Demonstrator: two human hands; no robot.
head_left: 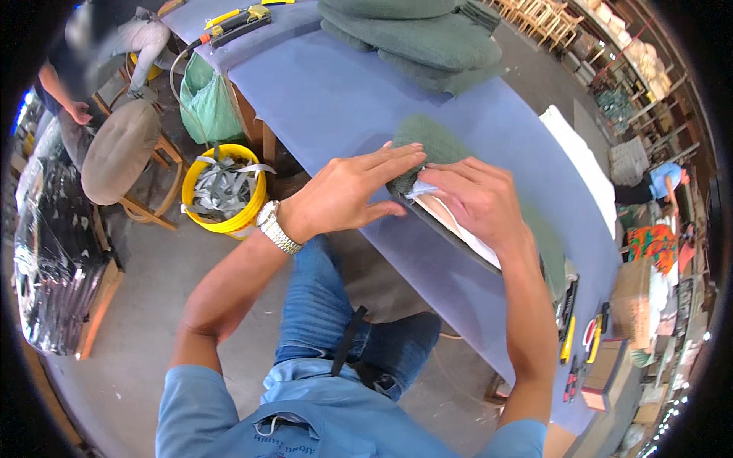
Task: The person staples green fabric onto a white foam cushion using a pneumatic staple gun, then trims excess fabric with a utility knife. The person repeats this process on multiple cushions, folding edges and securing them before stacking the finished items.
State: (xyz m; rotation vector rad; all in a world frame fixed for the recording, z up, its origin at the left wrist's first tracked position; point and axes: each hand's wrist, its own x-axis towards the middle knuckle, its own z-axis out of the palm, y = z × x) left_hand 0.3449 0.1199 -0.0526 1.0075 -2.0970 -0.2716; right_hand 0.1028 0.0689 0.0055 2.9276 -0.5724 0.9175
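A dark green fabric cushion piece (435, 137) lies near the front edge of the blue-covered table (298, 84). Along its near side the cover gapes, showing a white and pale beige layer (450, 219) inside. My left hand (355, 187), with a metal watch at the wrist, rests its straight fingers on the cushion's left corner, thumb apart. My right hand (481, 200) is closed in a pinch on a small whitish flap of cloth (421, 188) at that same corner. Its fingertips partly hide what they grip.
Stacked green cushions (412, 38) sit at the table's far end. Cutters and hand tools (569, 340) lie at right, a powered tool (237, 23) at far left. On the floor stand a yellow bucket of strips (229, 225) and a padded stool (122, 153); a person sits beyond.
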